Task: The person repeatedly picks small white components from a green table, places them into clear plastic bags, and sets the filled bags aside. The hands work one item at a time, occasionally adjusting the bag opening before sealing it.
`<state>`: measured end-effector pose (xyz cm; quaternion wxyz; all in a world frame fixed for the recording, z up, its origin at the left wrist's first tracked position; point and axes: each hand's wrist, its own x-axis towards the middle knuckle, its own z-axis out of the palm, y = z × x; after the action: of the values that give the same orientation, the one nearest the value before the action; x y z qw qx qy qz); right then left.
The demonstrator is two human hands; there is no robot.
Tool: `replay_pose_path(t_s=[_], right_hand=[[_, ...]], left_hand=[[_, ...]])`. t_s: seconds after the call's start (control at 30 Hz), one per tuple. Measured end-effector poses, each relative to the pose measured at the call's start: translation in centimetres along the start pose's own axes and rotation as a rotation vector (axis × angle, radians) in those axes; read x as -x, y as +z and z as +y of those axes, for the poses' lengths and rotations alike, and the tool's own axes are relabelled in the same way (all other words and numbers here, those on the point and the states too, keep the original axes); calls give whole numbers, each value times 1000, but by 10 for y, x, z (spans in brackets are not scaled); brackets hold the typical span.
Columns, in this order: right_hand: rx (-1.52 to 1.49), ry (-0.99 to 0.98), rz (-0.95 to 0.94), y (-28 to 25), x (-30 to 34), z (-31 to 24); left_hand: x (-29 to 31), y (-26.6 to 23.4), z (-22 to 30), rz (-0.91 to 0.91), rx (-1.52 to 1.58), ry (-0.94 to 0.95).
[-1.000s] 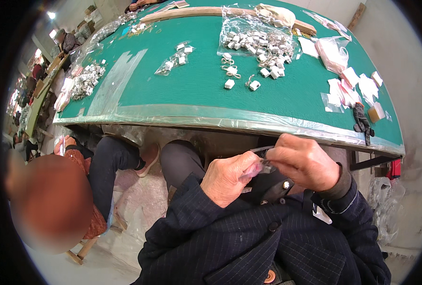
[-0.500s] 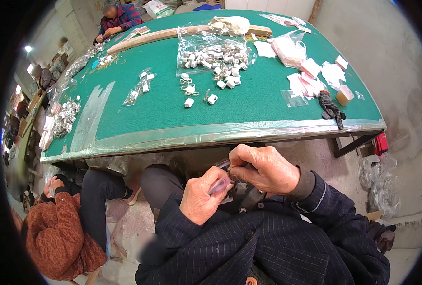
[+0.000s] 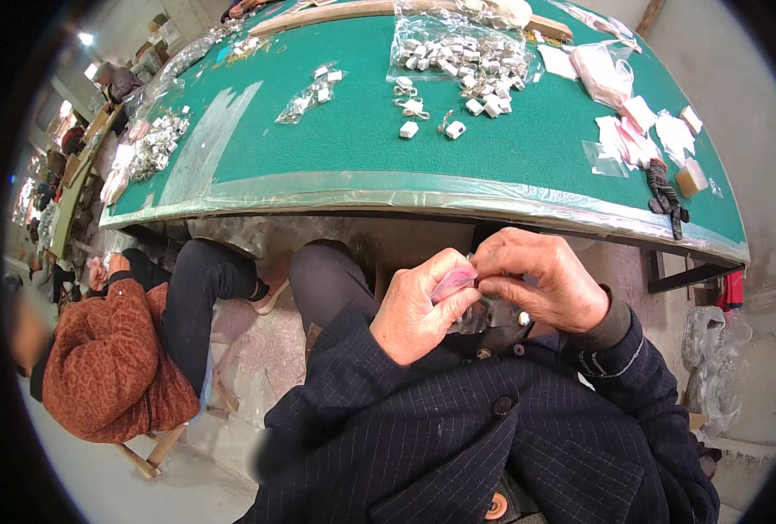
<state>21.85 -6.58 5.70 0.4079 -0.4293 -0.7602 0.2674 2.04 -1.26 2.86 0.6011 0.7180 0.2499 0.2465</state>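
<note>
Above my lap, my left hand (image 3: 425, 307) is closed on a small clear plastic bag (image 3: 454, 282) with something pink in it. My right hand (image 3: 545, 281) meets it at the bag's far end, thumb and fingers pinched together. What the right fingers grip is hidden behind them. A small white piece (image 3: 524, 319) shows just under the right hand, beside crinkled clear plastic (image 3: 493, 313) below both hands.
A green-covered table (image 3: 353, 148) stands ahead. On it lie a pile of small white blocks with cords (image 3: 466, 61), pink and white papers (image 3: 624, 135), a dark glove (image 3: 665, 199) and a yellowish block (image 3: 691, 177). A person in a brown patterned top (image 3: 113, 358) sits at my left.
The view has shifted, so the table sits higher and further right in it. Both hands still work close together, and the pinkish bag remains in my left hand.
</note>
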Motion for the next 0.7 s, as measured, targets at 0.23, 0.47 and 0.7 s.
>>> replay_pose_path(t_s=[0.23, 0.47, 0.7], right_hand=[[-162, 382, 264, 5, 7, 5], [-204, 446, 260, 23, 6, 9], [-600, 455, 383, 36, 1, 13]], left_hand=[[-1, -1, -1, 46, 166, -52], [-1, -2, -9, 140, 245, -42], [1, -10, -11, 121, 373, 24]])
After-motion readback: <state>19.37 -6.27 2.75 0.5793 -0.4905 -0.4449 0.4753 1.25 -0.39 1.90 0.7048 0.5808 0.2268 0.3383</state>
